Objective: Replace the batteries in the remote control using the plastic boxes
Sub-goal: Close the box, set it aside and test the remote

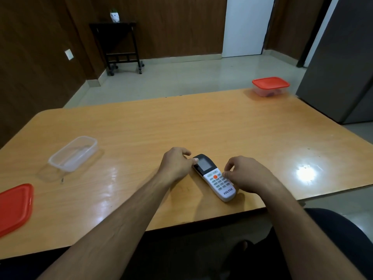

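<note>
**Handling the remote, face up, near the bench edge**

Lay face up on the bench (125,126), the remote control (215,177), close to the near edge, screen end pointing away. Touched its screen end with the thumb of the left hand (175,164), other fingers curled, no firm hold evident. Hovered over the keypad side, the right hand (247,174), fingertips bunched at the remote's edge; whether pinching it, could not tell. Sat open and apparently empty at far left, a clear plastic box (73,153), its red lid (14,207) beside it; stood lidded at the far right corner, a second box (270,86). Likely risks: slipping from so light a hold while being turned over and dropping off the near edge; batteries rolling across the glossy surface once freed.
</note>
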